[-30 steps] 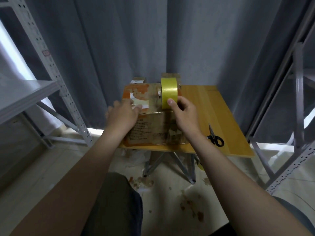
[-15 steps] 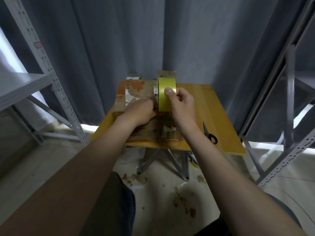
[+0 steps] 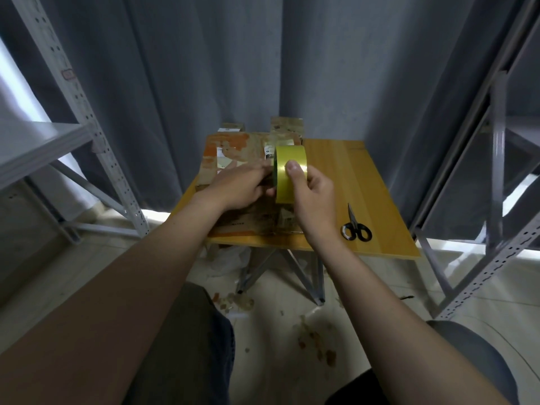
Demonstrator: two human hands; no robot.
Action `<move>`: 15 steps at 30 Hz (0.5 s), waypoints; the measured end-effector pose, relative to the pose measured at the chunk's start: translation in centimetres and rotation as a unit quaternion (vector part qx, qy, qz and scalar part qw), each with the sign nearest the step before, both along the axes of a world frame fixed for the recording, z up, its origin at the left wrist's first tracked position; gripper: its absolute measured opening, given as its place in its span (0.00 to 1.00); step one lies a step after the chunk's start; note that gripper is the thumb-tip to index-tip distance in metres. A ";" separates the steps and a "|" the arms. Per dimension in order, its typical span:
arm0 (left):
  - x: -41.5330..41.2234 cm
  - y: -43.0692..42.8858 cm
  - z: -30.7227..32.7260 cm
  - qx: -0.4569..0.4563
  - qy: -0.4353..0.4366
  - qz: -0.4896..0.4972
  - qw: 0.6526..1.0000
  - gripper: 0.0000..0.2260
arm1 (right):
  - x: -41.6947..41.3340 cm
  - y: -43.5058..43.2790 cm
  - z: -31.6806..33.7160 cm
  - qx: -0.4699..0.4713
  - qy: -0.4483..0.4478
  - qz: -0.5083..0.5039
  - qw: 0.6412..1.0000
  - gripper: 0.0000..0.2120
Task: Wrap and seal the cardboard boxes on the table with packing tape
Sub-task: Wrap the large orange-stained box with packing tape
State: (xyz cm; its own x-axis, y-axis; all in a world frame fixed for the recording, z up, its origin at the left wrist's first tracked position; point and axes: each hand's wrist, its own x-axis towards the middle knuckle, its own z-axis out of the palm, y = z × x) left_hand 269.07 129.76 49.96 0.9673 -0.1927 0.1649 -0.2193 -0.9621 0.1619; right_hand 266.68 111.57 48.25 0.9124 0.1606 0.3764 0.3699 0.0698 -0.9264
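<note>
Two hands meet over a flat cardboard box (image 3: 233,159) that lies on the left half of a yellow wooden table (image 3: 356,171), its near edge close to the table's front edge. The box carries orange print and white labels.

The right hand (image 3: 315,197) holds a roll of yellow packing tape (image 3: 289,154) upright above the right part of the box, with the roll's broad outer band facing the camera. Its thumb (image 3: 293,169) presses flat on that band, and the other fingers curl round the roll's far side, mostly hidden.

The left hand (image 3: 239,187) reaches in from the left. Its fingers (image 3: 260,171) lie close together with their tips at the roll's left edge. I cannot tell whether they pinch a loose tape end or only touch the roll, because the tips blur into it.

Behind the big box, against a grey curtain (image 3: 204,68), stand two smaller cardboard boxes, one on the left (image 3: 232,127) and one on the right (image 3: 287,125).

Black-handled scissors (image 3: 355,228) lie on the bare table to the right of the right wrist, blades pointing away from the person.

Grey metal shelving stands on the left (image 3: 81,97) and on the right (image 3: 496,141) of the table. Brown scraps (image 3: 315,340) dot the pale floor beneath.
</note>
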 end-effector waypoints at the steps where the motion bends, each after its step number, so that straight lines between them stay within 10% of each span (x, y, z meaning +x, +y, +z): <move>1: 0.0 0.0 0.0 -0.001 0.001 0.001 1.000 0.25 | -0.3 0.0 -0.2 -0.002 0.006 -0.006 1.000 0.17; 15: 0.3 0.7 -0.5 0.003 0.005 0.018 1.000 0.32 | -3.6 0.4 -3.5 -0.010 0.056 -0.053 0.997 0.18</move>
State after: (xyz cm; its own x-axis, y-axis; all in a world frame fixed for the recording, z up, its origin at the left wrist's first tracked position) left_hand 269.38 130.50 49.45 0.9753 -0.1593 0.1533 -0.1833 -0.9704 0.1576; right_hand 263.12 111.96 44.74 0.9606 0.0671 0.2696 0.2691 0.0164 -0.9630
